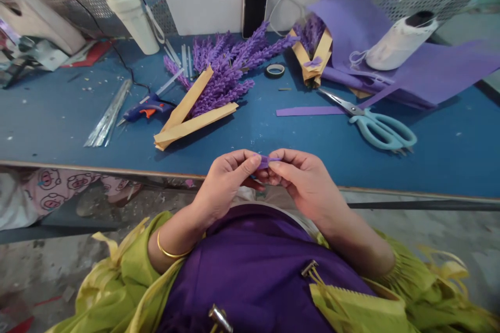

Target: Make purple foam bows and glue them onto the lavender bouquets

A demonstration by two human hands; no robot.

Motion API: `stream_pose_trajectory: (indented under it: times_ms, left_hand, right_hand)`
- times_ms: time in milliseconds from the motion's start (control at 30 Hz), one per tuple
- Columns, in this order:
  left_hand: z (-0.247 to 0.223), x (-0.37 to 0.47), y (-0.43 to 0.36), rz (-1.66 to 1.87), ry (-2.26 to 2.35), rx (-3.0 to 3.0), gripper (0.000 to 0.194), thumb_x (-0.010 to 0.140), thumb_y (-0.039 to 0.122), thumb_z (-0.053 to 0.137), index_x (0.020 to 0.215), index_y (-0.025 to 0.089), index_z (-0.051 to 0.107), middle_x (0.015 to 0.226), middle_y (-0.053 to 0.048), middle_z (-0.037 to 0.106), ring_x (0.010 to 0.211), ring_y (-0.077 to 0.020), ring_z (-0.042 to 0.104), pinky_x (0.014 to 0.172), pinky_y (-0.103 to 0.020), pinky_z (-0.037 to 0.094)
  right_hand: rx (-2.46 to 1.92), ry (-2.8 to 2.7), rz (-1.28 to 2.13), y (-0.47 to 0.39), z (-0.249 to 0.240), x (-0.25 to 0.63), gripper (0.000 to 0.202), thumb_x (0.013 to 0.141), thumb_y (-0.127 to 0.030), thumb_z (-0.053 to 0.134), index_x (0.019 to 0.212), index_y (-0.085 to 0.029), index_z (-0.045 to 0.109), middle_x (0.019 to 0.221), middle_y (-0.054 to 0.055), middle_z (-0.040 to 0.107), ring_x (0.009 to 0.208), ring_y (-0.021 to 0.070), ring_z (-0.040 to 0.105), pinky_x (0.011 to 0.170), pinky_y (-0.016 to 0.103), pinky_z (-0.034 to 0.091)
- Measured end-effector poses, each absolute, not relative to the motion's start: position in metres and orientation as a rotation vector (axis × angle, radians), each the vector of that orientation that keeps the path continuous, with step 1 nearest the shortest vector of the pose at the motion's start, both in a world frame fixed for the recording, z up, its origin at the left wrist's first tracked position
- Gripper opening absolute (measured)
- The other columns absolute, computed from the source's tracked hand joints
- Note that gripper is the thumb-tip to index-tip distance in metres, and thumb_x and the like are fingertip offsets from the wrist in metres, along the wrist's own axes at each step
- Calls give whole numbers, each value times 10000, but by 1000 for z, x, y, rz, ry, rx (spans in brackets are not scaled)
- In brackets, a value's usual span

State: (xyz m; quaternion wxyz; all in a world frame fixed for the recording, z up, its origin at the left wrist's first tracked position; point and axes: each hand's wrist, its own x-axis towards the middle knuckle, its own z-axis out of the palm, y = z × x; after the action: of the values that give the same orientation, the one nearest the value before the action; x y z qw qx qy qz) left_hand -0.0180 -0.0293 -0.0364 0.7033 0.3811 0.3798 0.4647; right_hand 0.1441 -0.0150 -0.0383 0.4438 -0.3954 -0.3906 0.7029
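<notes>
Just in front of the table's near edge, both hands pinch one small strip of purple paper (265, 161). My left hand (230, 179) grips its left end between thumb and fingers. My right hand (302, 177) holds its right end in the same way, and the fingers hide part of it. Beyond them lies a bunch of purple lavender-like sprigs (224, 80), with a folded tan paper wrap (191, 130) in a V shape at its base. A longer purple strip (308, 111) lies flat to the right, its far end passing under the scissors (383, 127).
A blue glue gun (146, 108) and clear sticks (109, 114) lie at left. A white bottle (135, 21) and a phone (256, 0) stand at the back. At right are a second wrapped bunch (312, 57), purple sheets (441, 73), a thread spool (400, 44) and a tape roll (274, 70).
</notes>
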Motion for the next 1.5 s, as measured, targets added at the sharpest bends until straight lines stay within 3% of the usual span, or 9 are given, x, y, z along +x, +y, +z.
stream_pose_trajectory:
  times_ms: [100,233,433,567,800,900,1033,1167,1500]
  left_hand:
    - [-36,-20,-33,1077,841,888,366,885,512,655,904,149,705,801,-40,698,759,-158,673,659,-264,577]
    - [-37,-19,-36,1154,907,907,190,784,299,803,863,156,707,774,-11,713,724,-122,665,672,-222,555]
    - [-34,-18,-37,1204,1003,742,152,772,269,786,780,138,710,683,-5,698,625,-92,637,617,-196,534]
    - [-32,-18,-37,1235,1005,640,199,724,290,817,745,137,691,641,4,673,596,-87,609,587,-192,533]
    - [-33,-14,-41,1203,959,656,181,736,275,814,766,145,691,706,-6,689,654,-92,630,608,-182,534]
    - [-33,-15,-42,1162,932,670,172,748,287,800,780,150,700,728,-14,692,681,-113,640,613,-204,544]
    - [-32,-19,-42,1166,964,773,212,782,360,766,816,152,742,769,-25,696,709,-131,638,621,-225,543]
    - [-30,-18,-40,1165,1069,924,156,751,301,800,769,153,756,720,-15,705,658,-109,621,644,-217,519]
    - [-29,-7,-41,1188,1083,849,127,744,271,784,713,158,738,703,-4,702,636,-110,625,637,-229,528]
  right_hand:
    - [-996,-972,1684,-16,-38,141,89,721,-238,786,703,-183,719,589,-37,630,534,65,536,539,200,457]
    - [-1022,-1006,1606,-19,-38,136,93,716,-232,790,697,-185,712,621,-37,640,551,69,555,550,202,480]
    - [-996,-1167,1470,-25,-41,139,116,803,-266,743,903,-213,720,776,-12,700,645,106,631,619,248,545]
    - [-1061,-1259,1082,-30,-44,142,146,854,-222,697,999,-238,689,906,4,702,726,122,647,683,279,557]
    - [-952,-1709,495,-32,-45,142,164,855,-92,691,948,-226,674,929,16,636,856,141,612,767,301,516]
    - [-936,-1783,307,-30,-43,145,152,864,-62,666,910,-208,672,881,15,634,826,127,614,741,283,499]
    - [-892,-1874,312,-28,-42,150,144,860,-65,666,896,-204,666,874,17,641,795,127,621,696,279,495]
    - [-902,-1900,285,-30,-42,154,140,871,-95,661,904,-232,665,874,19,646,770,141,626,672,297,501]
    - [-819,-2004,-210,-30,-46,162,239,830,-99,676,985,-281,677,884,11,731,726,152,646,753,343,481]
